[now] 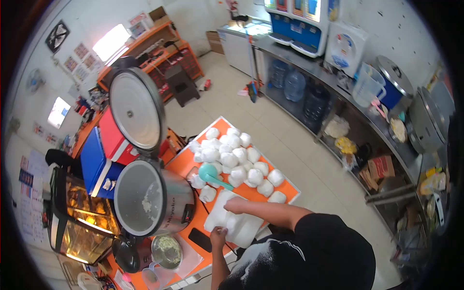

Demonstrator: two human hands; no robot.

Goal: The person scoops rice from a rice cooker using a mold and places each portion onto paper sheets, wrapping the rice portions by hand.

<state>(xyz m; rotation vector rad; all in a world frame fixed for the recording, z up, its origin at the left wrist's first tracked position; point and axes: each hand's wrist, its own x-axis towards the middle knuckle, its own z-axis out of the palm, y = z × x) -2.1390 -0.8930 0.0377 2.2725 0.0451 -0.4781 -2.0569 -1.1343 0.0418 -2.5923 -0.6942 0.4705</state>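
Note:
My left hand is at the lower left edge of a stack of white paper sheets on the orange table; its fingers are bent together at the paper. My right hand rests on the upper part of the sheets, its fingers too small to make out. Just beyond lie several round white wrapped bundles in a pile. A turquoise rice scoop lies on the near side of them, its handle pointing toward the paper.
Left of the paper stands a large open rice cooker with its lid raised. A black phone and a metal bowl lie nearby. Steel shelving lines the right wall.

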